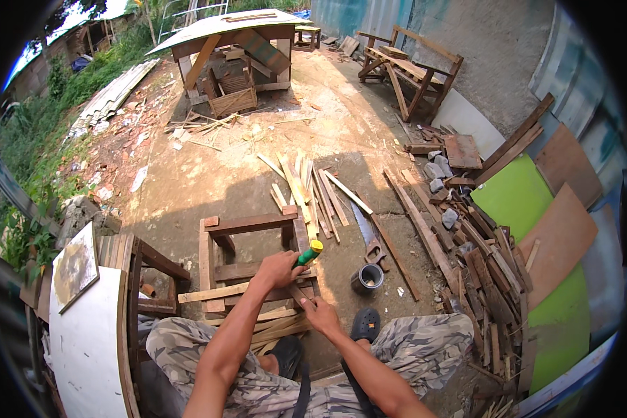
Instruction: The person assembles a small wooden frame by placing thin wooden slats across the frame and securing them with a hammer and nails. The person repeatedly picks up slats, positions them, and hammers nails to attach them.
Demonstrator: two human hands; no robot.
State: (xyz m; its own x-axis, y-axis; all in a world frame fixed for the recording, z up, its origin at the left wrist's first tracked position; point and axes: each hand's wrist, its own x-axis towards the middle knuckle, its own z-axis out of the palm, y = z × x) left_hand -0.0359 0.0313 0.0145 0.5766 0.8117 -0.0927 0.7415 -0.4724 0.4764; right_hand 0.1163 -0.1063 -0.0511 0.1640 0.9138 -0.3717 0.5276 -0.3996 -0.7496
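Observation:
A small brown wooden frame [247,224], like a stool frame, stands on the ground in front of me. My left hand [280,269] is closed around a tool with a green handle and yellow end [309,253]; its head is hidden, so its kind is unclear. This hand is over the frame's right side. Just nearer to me, my right hand [321,315] has its fingers closed on a short wooden strip [299,296] by the frame's near right corner. A pale wooden slat [212,293] lies across the frame's near side.
Right of the frame are a handsaw [370,237] and a dark cup [367,278]. Loose slats [297,182] lie beyond it. Scrap wood [491,279] is piled at the right; a white-topped bench [83,334] stands at the left. Farther off are a board-topped table [233,31] and a wooden bench [414,70].

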